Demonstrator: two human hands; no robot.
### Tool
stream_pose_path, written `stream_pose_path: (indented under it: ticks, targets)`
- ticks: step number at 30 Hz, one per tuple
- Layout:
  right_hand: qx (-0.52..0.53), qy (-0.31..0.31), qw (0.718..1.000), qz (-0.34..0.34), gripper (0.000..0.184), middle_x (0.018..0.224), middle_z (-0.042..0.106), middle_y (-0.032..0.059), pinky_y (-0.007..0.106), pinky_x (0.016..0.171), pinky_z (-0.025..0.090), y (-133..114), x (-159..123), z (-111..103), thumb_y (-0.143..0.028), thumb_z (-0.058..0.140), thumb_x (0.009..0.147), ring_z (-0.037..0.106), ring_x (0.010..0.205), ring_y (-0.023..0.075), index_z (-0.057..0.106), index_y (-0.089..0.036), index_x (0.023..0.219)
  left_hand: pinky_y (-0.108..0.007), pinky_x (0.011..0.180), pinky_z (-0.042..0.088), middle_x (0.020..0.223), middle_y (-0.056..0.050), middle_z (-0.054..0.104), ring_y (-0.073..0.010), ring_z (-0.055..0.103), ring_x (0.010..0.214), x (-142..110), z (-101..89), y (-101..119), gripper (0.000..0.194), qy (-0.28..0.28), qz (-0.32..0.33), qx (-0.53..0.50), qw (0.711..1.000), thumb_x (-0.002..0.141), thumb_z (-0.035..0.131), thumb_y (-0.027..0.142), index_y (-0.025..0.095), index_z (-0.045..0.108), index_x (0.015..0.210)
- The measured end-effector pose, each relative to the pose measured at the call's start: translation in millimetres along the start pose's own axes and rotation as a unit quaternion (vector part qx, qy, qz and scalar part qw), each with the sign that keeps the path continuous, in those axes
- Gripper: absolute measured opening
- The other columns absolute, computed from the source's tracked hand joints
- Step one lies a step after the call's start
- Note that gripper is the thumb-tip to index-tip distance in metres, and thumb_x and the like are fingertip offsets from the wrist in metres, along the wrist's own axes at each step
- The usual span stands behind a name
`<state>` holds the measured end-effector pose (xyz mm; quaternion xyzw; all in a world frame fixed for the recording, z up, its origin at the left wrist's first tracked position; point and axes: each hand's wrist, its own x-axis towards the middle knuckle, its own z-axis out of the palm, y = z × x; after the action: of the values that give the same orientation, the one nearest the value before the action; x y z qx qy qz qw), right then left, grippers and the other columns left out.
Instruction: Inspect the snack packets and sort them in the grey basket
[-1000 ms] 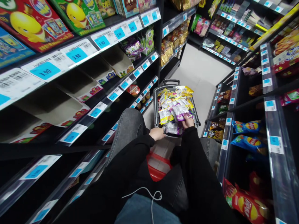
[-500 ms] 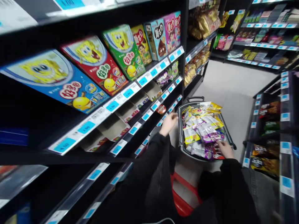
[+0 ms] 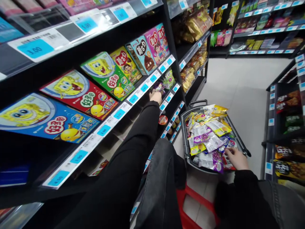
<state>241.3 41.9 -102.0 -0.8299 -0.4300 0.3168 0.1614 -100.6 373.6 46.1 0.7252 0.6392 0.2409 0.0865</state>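
My left hand (image 3: 155, 96) reaches into the lower shelf on the left, at a pile of dark purple snack bags (image 3: 159, 86). Its fingertips are hidden among them, so their grip does not show. Beside that pile stand green snack bags (image 3: 169, 79). My right hand (image 3: 237, 158) is over the near right corner of a grey shopping basket (image 3: 186, 149), its fingers curled down against the packets. What they pinch, if anything, is hidden. White, yellow and purple candy packets (image 3: 213, 141) heap up in the basket, with a blue packet (image 3: 227, 141) near my right fingertips.
Above my left forearm, a shelf edge with price tags (image 3: 119, 114) carries cartoon snack boxes (image 3: 78, 92). Under my knees is a red stool (image 3: 199, 200). Snack shelves (image 3: 269, 122) line the right side, with pale floor (image 3: 231, 82) between.
My left hand has gone from beside the basket's rim up and forward to the purple bags on the shelf. My right hand stays at the basket, where the top packets have shifted and a blue one shows.
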Motion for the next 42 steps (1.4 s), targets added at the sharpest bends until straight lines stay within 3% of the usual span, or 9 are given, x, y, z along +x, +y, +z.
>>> stream_pose_path:
  ticks: [5, 15, 23, 27, 31, 34, 38, 40, 42]
  targets:
    - [-0.006, -0.011, 1.000, -0.001, 0.034, 0.080, 0.071, 0.0081, 0.032, 0.067, 0.044, -4, -3, -2, -0.045, 0.044, 0.077, 0.066, 0.078, 0.0250, 0.065, -0.020, 0.086, -0.036, 0.093, 0.036, 0.105, -0.017, 0.064, -0.0278, 0.055, 0.104, 18, -2.9, -18, 0.025, 0.002, -0.068, -0.013, 0.998, 0.075, 0.055, 0.016, 0.010, 0.067, 0.096]
    - [-0.034, -0.017, 0.998, -0.044, 0.027, 0.086, 0.070, 0.0080, 0.029, 0.069, 0.043, -18, -11, 0, -0.036, 0.045, 0.079, 0.064, 0.083, 0.0239, 0.064, -0.019, 0.087, -0.031, 0.090, 0.040, 0.107, -0.013, 0.064, -0.0216, 0.058, 0.096, 17, -15.4, -21, 0.029, -0.003, -0.095, -0.092, 0.991, 0.080, 0.050, 0.022, 0.011, 0.064, 0.104]
    - [-0.068, -0.014, 0.996, -0.050, 0.026, 0.085, 0.070, 0.0088, 0.030, 0.068, 0.042, -14, -11, 1, -0.036, 0.044, 0.081, 0.064, 0.083, 0.0252, 0.064, -0.020, 0.087, -0.033, 0.099, 0.036, 0.118, -0.007, 0.061, -0.0214, 0.053, 0.110, 5, -28.9, -13, 0.031, 0.044, -0.025, -0.096, 0.994, 0.081, 0.048, 0.017, 0.015, 0.064, 0.108]
    - [-0.059, -0.023, 0.996, -0.058, 0.025, 0.086, 0.070, 0.0096, 0.032, 0.071, 0.043, -14, -10, 2, -0.034, 0.046, 0.079, 0.064, 0.084, 0.0258, 0.064, -0.019, 0.087, -0.029, 0.098, 0.037, 0.112, -0.007, 0.065, -0.0192, 0.056, 0.107, -19, -22.0, -7, 0.034, 0.063, 0.048, -0.074, 0.994, 0.078, 0.047, 0.009, 0.015, 0.067, 0.105]
    - [0.072, -0.031, 0.996, -0.046, 0.019, 0.079, 0.069, 0.0089, 0.036, 0.073, 0.046, -21, -12, 6, -0.034, 0.050, 0.076, 0.065, 0.078, 0.0258, 0.062, -0.020, 0.081, -0.030, 0.089, 0.043, 0.099, -0.007, 0.070, -0.0203, 0.062, 0.094, -81, -3.8, 13, 0.031, 0.054, 0.075, -0.119, 0.989, 0.078, 0.050, 0.008, 0.018, 0.072, 0.097]
    - [0.367, -0.162, 0.916, 0.025, 0.025, 0.072, 0.067, 0.0077, 0.037, 0.068, 0.050, -39, -26, 8, -0.043, 0.052, 0.077, 0.065, 0.066, 0.0230, 0.058, -0.021, 0.086, -0.028, 0.079, 0.047, 0.089, -0.004, 0.071, -0.0170, 0.064, 0.080, -152, 7.0, 42, 0.026, 0.047, 0.115, -0.196, 0.973, 0.078, 0.055, 0.012, 0.022, 0.072, 0.095]
    - [0.604, -0.422, 0.674, 0.044, 0.051, 0.083, 0.069, 0.0115, 0.038, 0.064, 0.052, -65, -57, -1, -0.061, 0.046, 0.077, 0.067, 0.068, 0.0222, 0.053, -0.019, 0.106, -0.023, 0.068, 0.049, 0.088, -0.004, 0.072, -0.0132, 0.065, 0.076, -244, 11.3, 88, 0.023, 0.016, 0.203, -0.321, 0.925, 0.081, 0.054, 0.012, 0.022, 0.073, 0.088]
    - [0.620, -0.460, 0.635, 0.032, 0.053, 0.087, 0.069, 0.0105, 0.035, 0.061, 0.053, -69, -70, -8, -0.059, 0.048, 0.077, 0.067, 0.069, 0.0208, 0.051, -0.020, 0.113, -0.027, 0.073, 0.051, 0.089, -0.005, 0.072, -0.0151, 0.065, 0.081, -276, 12.1, 106, 0.023, -0.014, 0.212, -0.392, 0.895, 0.083, 0.052, 0.014, 0.021, 0.073, 0.083]
    - [0.628, -0.430, 0.648, 0.016, 0.048, 0.086, 0.069, 0.0064, 0.030, 0.059, 0.053, -67, -78, -12, -0.047, 0.058, 0.076, 0.066, 0.067, 0.0178, 0.051, -0.024, 0.117, -0.034, 0.082, 0.050, 0.092, -0.007, 0.071, -0.0186, 0.064, 0.090, -294, 14.6, 116, 0.023, -0.045, 0.201, -0.458, 0.865, 0.083, 0.052, 0.016, 0.020, 0.073, 0.076]
